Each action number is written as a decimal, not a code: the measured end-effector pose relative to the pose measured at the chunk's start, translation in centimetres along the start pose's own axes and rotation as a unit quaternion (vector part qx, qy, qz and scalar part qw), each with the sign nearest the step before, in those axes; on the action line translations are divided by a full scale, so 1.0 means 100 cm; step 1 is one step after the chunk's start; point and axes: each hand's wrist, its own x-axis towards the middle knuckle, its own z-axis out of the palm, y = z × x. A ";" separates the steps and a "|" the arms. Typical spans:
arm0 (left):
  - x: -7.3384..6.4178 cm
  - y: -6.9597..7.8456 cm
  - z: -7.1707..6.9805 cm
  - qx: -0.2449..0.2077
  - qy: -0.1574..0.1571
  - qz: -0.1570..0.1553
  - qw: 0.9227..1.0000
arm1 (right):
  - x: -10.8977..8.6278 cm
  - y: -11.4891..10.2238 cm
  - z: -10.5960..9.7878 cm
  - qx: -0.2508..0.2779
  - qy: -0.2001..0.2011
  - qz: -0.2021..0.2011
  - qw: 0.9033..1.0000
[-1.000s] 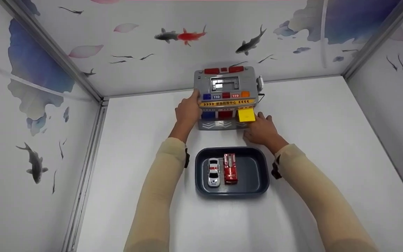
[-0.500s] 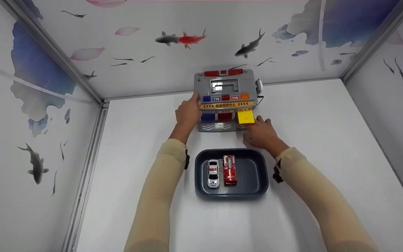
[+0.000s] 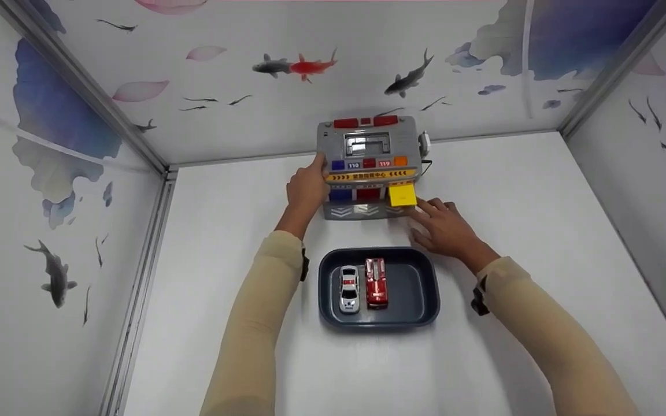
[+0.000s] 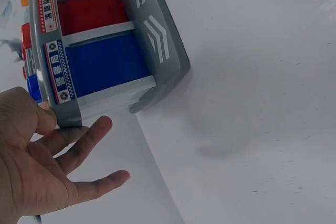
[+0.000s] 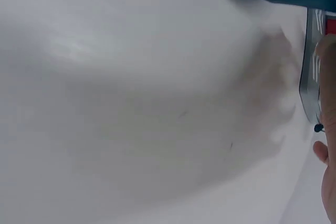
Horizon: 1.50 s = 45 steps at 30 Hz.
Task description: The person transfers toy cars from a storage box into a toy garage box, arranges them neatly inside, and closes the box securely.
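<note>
A grey toy garage stands against the back wall in the head view. My left hand grips its left side, pinching the edge between thumb and finger in the left wrist view, with other fingers spread. Its blue door and red door are down, while the yellow door is swung up. Part of something light-coloured shows in the bay beyond the red door, too cropped to identify. My right hand lies just outside the yellow bay with loosely extended fingers, nothing visible in them.
A dark blue tray sits in front of the garage. Inside are a white toy police car and a red toy fire truck. White panels with painted fish surround the white table at the back and sides.
My right hand has drawn back a little from the yellow bay, toward the right and front. The left hand keeps its grip on the garage, and both toy vehicles stay in the tray.
</note>
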 end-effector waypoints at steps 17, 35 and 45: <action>0.003 0.003 -0.004 -0.007 -0.007 -0.002 1.000 | 0.030 0.010 -0.051 -0.019 0.168 -0.039 0.985; 0.002 0.004 -0.002 0.002 -0.009 0.000 1.000 | 0.065 -0.010 -0.058 -0.007 0.066 0.017 0.998; 0.002 0.002 -0.001 0.005 -0.003 -0.003 1.000 | 0.073 -0.016 -0.049 -0.002 0.075 0.037 0.996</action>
